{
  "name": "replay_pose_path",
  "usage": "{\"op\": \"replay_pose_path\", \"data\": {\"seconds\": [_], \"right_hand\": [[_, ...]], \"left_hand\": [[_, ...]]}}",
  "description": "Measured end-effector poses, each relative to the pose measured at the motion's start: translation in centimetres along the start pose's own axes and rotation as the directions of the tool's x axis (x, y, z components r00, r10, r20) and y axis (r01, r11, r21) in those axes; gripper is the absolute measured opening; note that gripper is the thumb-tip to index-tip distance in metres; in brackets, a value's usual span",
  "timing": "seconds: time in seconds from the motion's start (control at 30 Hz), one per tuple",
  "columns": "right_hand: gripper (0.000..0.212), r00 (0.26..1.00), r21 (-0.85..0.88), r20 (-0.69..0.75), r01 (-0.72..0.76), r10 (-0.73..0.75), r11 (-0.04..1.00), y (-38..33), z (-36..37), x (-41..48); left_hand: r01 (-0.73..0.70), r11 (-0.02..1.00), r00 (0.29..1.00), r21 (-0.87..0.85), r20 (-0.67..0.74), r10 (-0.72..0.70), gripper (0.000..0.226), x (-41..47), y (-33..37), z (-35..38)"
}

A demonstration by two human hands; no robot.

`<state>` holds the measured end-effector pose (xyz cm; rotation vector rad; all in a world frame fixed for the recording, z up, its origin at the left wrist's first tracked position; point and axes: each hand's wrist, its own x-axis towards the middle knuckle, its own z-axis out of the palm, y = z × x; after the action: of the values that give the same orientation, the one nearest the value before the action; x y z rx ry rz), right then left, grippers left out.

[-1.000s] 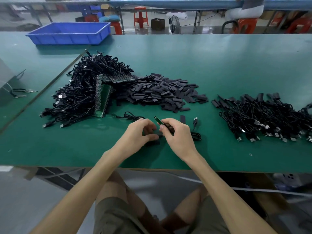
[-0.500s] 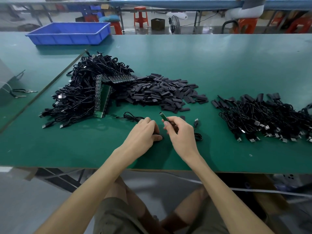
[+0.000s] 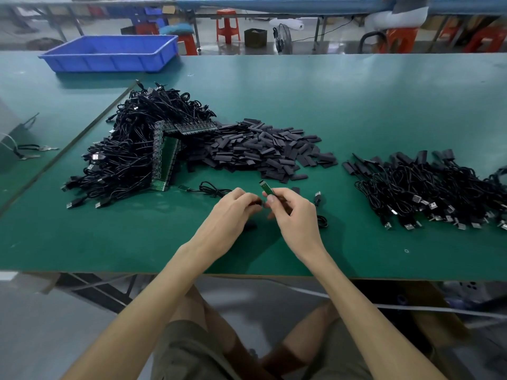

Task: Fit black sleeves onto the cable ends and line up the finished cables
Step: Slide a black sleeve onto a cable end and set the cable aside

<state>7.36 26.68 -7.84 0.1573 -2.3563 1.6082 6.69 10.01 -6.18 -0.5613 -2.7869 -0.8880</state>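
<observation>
My right hand (image 3: 293, 215) pinches a cable's small green board end (image 3: 265, 188), which sticks up past the fingertips. That cable's black cord and USB plug (image 3: 318, 198) trail to the right on the table. My left hand (image 3: 233, 212) is closed on something dark right beside it, seemingly a black sleeve, mostly hidden. A heap of loose black sleeves (image 3: 263, 149) lies beyond my hands. A big tangle of unsleeved black cables (image 3: 131, 154) sits at the left. Sleeved cables (image 3: 428, 187) lie side by side at the right.
Green circuit board strips (image 3: 167, 160) lean against the left cable pile. A single loose cable (image 3: 208, 187) lies left of my hands. A blue plastic bin (image 3: 112, 53) stands at the far left of the green table (image 3: 356, 105). Stools and benches fill the background.
My right hand has raised and turned the green board end more upright. My left hand has closed in against it from the left.
</observation>
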Motion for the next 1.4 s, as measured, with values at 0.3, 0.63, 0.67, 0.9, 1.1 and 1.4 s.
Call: {"op": "replay_pose_path", "data": {"seconds": [0.3, 0.63, 0.67, 0.9, 1.1, 1.4], "right_hand": [[0.019, 1.0, 0.058, 0.015, -0.014, 0.014, 0.998, -0.4, -0.3, 0.0], [0.011, 0.997, 0.084, 0.065, -0.039, 0.033, 0.996, -0.2, -0.3, -0.1], [0.011, 0.997, 0.079, 0.067, -0.037, 0.032, 0.996, -0.2, -0.3, -0.1], [0.015, 0.998, 0.079, 0.049, -0.038, 0.035, 0.996, -0.2, -0.2, -0.1], [0.016, 0.998, 0.101, 0.045, -0.054, 0.05, 0.993, -0.1, -0.2, -0.1], [0.022, 0.996, 0.061, 0.094, -0.013, 0.007, 0.998, 0.1, -0.2, -0.2]], "left_hand": [[-0.092, 0.993, 0.974, 0.069, -0.203, 0.105, 0.015, -0.1, -0.5, -1.0], [-0.038, 0.984, 0.981, -0.176, -0.195, 0.003, 0.01, 0.0, -0.4, -0.5], [-0.031, 0.983, 0.982, -0.183, -0.189, -0.004, 0.01, 0.1, -0.4, -0.5], [-0.086, 0.992, 0.994, -0.091, -0.075, 0.079, 0.024, -0.3, -0.1, -0.6], [-0.145, 0.989, 0.987, 0.007, -0.063, 0.145, 0.021, -0.3, -0.2, -0.9], [-0.053, 0.994, 0.98, -0.097, -0.197, 0.033, 0.015, -0.1, -1.5, -1.4]]}}
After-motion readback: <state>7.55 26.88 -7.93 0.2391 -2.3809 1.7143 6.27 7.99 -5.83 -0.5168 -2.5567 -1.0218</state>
